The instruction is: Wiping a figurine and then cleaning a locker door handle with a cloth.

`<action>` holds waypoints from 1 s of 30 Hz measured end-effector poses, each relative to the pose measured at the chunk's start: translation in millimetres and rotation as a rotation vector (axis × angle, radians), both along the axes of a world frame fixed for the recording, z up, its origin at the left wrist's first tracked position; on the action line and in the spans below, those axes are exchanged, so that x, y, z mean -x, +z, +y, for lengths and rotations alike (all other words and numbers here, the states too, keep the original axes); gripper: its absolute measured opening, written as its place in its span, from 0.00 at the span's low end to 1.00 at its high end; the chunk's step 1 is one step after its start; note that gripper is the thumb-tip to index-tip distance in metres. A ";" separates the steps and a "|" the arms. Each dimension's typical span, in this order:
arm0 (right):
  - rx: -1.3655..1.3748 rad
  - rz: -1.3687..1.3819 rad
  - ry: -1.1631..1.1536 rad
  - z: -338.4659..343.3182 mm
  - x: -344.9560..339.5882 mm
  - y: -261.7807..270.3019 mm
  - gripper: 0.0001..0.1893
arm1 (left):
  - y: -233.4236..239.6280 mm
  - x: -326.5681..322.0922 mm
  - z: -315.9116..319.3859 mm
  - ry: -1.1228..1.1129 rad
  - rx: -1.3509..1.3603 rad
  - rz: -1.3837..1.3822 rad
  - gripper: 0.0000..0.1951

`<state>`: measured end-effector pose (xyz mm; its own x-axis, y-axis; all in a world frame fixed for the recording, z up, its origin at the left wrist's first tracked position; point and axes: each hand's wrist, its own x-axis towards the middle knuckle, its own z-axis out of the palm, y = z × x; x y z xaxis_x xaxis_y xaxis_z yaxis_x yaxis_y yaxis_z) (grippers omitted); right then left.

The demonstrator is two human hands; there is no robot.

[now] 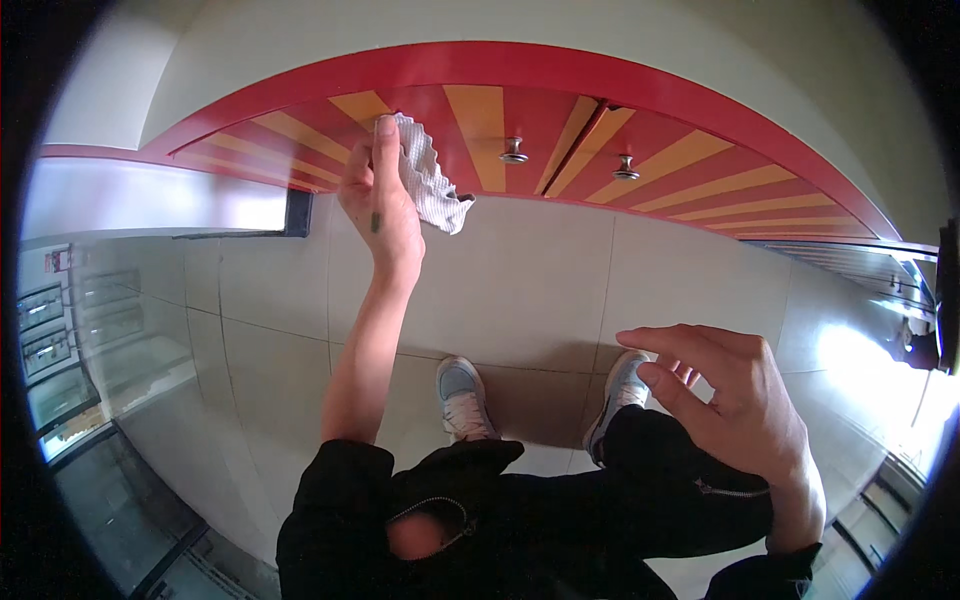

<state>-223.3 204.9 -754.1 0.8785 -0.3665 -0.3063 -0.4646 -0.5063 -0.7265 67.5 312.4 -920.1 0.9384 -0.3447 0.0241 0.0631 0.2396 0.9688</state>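
Observation:
My left hand (384, 195) is raised at the upper left with a crumpled white ribbed cloth (436, 184) gripped between thumb and fingers. Hand and cloth are in front of a low cabinet door (474, 135) painted in red and orange rays; whether the cloth touches it I cannot tell. Right of the cloth, a metal knob (514, 151) sticks out from this door, and a second knob (625, 169) is on the neighbouring door (675, 165). Lower right, my right hand (712, 390) hangs above my knee, fingers spread and slightly bent, holding nothing.
A red frame (480, 63) edges the doors below a pale surface (525, 21). Light floor tiles (517, 262) lie under my two light-blue shoes (461, 390). A pale panel with a dark base (298, 214) stands at the left, and a dark object (948, 300) is at the far right edge.

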 end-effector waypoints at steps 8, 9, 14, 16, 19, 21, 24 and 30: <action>0.020 -0.029 0.040 0.1 -3.0 -3.9 0.13 | 4.6 1.6 -0.7 -0.007 0.000 -0.056 0.13; 0.030 -0.040 0.052 0.0 -2.9 -5.3 0.13 | 4.4 1.9 0.1 -0.012 0.005 -0.054 0.13; 0.044 -0.031 0.037 2.1 -1.5 -1.1 0.13 | 3.9 2.4 -5.2 -0.041 0.035 -0.013 0.14; 0.029 -0.031 0.031 2.9 -2.6 -0.4 0.13 | -0.7 1.2 -3.0 -0.036 0.020 -0.020 0.14; -0.007 -0.025 0.007 4.3 -4.2 1.8 0.14 | -7.7 -1.1 0.4 -0.027 -0.019 -0.036 0.14; -0.003 -0.017 0.008 4.1 -3.5 2.1 0.14 | -5.1 -1.9 -1.0 -0.028 -0.013 -0.039 0.15; -0.003 0.004 0.020 3.3 -2.8 1.6 0.14 | 0.9 -2.7 -3.0 -0.021 -0.003 -0.050 0.15; 0.001 0.023 0.031 3.2 -4.6 1.4 0.15 | 3.9 3.3 -4.6 -0.029 0.006 -0.047 0.15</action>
